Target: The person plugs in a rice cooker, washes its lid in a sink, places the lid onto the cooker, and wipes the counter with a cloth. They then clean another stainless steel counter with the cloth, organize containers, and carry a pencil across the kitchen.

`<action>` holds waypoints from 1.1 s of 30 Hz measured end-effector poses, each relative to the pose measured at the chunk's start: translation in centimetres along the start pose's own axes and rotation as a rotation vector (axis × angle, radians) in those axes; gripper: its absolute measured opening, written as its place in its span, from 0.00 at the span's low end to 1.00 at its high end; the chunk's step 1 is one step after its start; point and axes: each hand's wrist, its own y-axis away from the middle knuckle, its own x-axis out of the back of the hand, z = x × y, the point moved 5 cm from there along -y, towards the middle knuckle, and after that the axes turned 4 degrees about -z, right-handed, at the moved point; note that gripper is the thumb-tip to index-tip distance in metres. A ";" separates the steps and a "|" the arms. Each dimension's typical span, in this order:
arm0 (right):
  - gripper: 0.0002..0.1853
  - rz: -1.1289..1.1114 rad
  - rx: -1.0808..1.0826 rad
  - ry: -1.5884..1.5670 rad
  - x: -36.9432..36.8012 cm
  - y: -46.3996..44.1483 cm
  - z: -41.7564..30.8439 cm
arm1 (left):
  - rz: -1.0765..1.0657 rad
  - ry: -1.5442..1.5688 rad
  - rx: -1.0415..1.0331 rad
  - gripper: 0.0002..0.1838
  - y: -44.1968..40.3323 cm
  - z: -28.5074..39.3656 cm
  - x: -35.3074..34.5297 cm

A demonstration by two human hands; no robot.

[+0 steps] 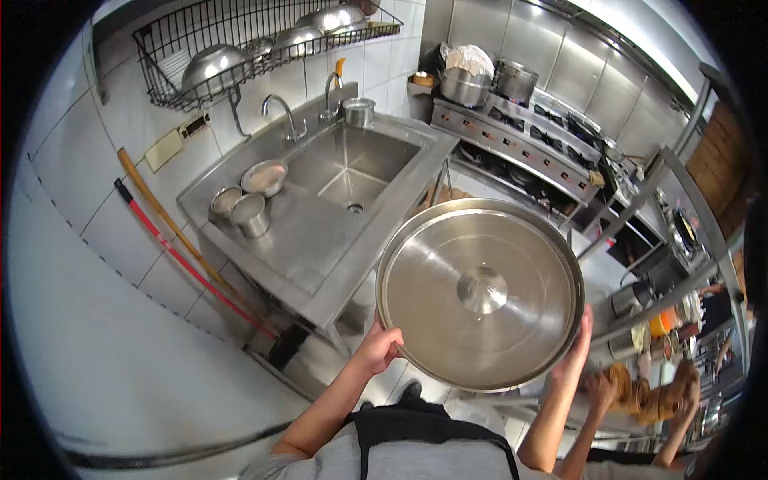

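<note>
I hold a large round steel pot lid [432,320] in front of me, its rimmed inner side facing up, with two small rivets near its centre. My left hand [378,349] grips the rim at the lower left, thumb over the edge. My right hand [574,352] is on the rim at the lower right, its fingers partly hidden under the lid. Left of the lid is a steel sink counter [300,268], with a small pot [250,214] and bowls [265,178] on it.
A gas range [512,144] with big pots [466,86] stands at the back. A wire rack [272,64] of bowls hangs over the sink [360,160]. Long-handled tools [192,256] lean left. At right are a metal shelf frame [640,200] and another person's hands [602,390].
</note>
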 end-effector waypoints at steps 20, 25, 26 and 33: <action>0.27 -0.366 -0.668 -0.167 -18.8 -38.0 24.8 | 0.493 -0.980 -0.180 0.57 -34.2 31.9 13.9; 0.28 -0.372 -0.670 -0.101 -23.4 -45.1 29.0 | 0.612 -1.142 -0.271 0.55 -48.6 40.7 19.0; 0.29 -0.380 -0.689 -0.083 -23.9 -46.2 29.8 | 0.637 -1.146 -0.272 0.54 -51.8 41.8 20.2; 0.28 -0.427 -0.805 -0.015 -29.1 -53.1 34.2 | 0.956 -1.403 -0.177 0.50 -68.2 48.8 28.5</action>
